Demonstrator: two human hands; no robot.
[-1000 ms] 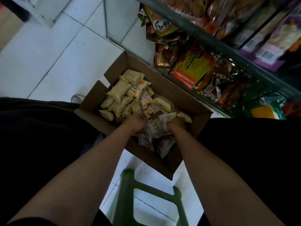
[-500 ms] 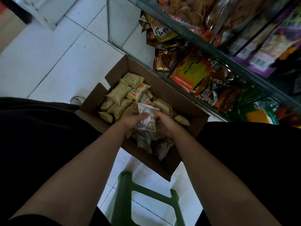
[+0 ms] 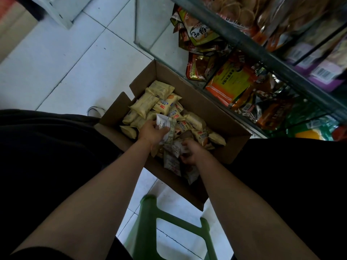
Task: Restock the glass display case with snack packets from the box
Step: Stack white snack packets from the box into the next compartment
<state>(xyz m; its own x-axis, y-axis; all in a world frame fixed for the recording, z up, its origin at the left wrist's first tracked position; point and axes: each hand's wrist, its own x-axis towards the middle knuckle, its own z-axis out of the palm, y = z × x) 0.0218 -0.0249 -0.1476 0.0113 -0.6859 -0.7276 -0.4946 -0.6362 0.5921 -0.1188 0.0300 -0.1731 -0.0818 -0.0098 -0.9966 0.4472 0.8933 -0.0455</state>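
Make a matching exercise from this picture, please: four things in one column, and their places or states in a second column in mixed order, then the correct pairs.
Things:
1. left hand
2. right hand
3. cardboard box
4. green stool

Places or states:
A. stands on the tiled floor, flaps open, beside the glass case
B. grips white packets above the yellow ones
C. near the bottom edge, between the forearms
D. reaches among packets at the box's near end

Pairs: 1-B, 2-D, 3-A, 4-C

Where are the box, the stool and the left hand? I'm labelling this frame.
box [image 3: 204,109]: head view, inner far wall.
stool [image 3: 148,222]: head view, green leg.
left hand [image 3: 152,133]: head view, back of hand.
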